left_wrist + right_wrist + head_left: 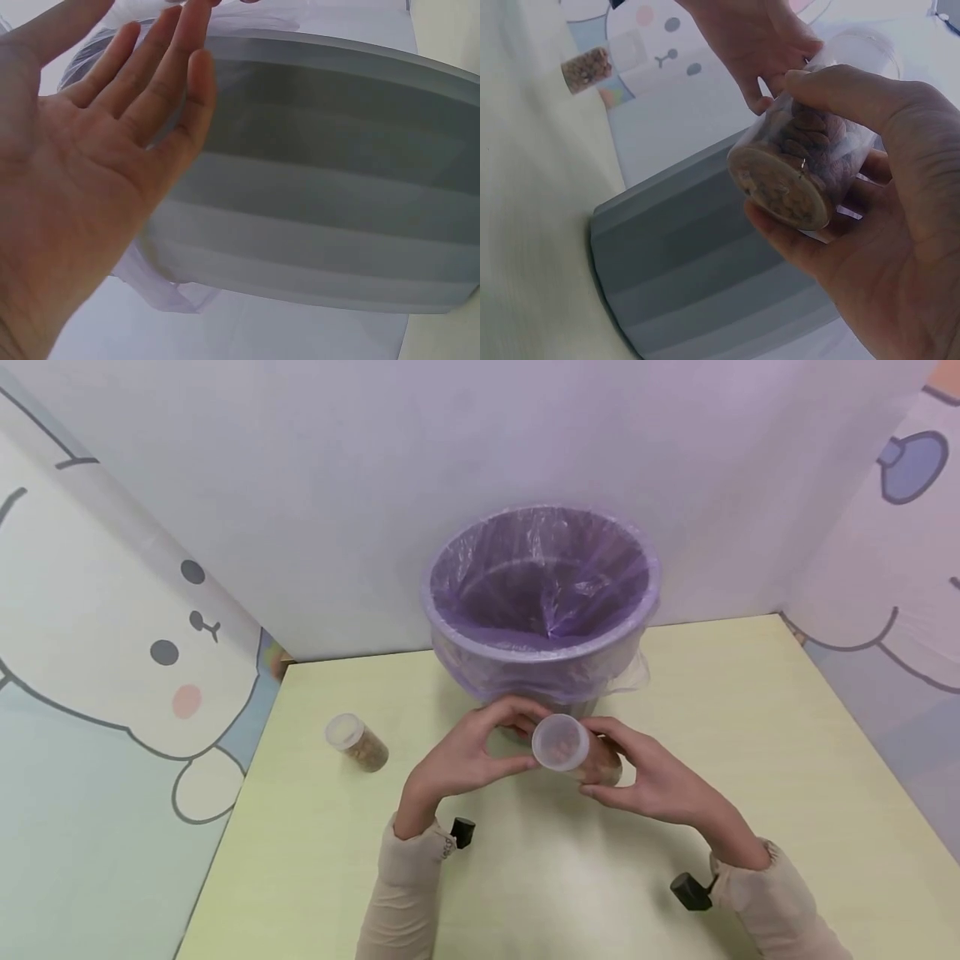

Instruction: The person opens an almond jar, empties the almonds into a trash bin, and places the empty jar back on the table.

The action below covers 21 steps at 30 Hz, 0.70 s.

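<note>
My right hand [647, 774] grips a clear plastic jar [810, 142] of brown, almond-like nuts, thumb on one side and fingers on the other. The jar is tilted, with its translucent white lid [560, 742] up toward the head camera. My left hand [468, 750] comes in from the left, with thumb and index finger spread and their tips right at the lid's edge. In the left wrist view its other fingers [154, 86] are loosely extended, palm exposed. Both hands are in front of a grey bin [705, 255].
A purple plastic bag [555, 585] lines the bin, folded over its rim. A second lidded jar [358, 743] with brown contents stands on the pale yellow table [322, 835], left of the hands. Behind is a plain wall [337, 485]; cartoon-printed panels [97, 635] flank the table.
</note>
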Each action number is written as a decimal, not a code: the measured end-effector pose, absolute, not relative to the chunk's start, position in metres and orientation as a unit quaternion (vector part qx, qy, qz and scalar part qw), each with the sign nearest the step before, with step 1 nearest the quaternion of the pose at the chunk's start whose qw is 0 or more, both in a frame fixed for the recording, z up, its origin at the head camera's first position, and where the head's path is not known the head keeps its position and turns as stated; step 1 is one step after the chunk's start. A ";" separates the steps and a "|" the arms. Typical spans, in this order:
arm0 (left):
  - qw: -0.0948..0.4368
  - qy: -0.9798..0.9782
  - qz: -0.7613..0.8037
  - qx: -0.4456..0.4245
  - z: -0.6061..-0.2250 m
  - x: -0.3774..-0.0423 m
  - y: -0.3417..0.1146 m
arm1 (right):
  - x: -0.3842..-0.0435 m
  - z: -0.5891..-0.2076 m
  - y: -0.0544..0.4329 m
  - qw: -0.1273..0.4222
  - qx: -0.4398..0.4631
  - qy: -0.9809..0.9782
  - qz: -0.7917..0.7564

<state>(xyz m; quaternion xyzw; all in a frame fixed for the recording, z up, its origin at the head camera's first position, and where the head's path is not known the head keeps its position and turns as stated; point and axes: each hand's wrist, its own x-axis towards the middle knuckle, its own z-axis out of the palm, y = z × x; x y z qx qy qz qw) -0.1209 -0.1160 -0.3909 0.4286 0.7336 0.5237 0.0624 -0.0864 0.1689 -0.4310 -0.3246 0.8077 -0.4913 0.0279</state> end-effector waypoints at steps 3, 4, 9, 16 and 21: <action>0.066 0.730 0.532 0.423 -0.392 -0.122 -0.115 | -0.086 -0.431 0.169 0.027 -0.327 0.808 -0.490; 0.068 0.730 0.534 0.420 -0.393 -0.122 -0.114 | -0.086 -0.431 0.169 0.028 -0.326 0.808 -0.491; 0.066 0.734 0.523 0.428 -0.396 -0.124 -0.111 | -0.086 -0.431 0.169 0.027 -0.328 0.805 -0.494; 0.045 0.725 0.519 0.450 -0.396 -0.124 -0.107 | -0.088 -0.433 0.169 0.021 -0.335 0.803 -0.492; 0.042 0.736 0.520 0.431 -0.394 -0.122 -0.107 | -0.087 -0.432 0.170 0.019 -0.334 0.805 -0.489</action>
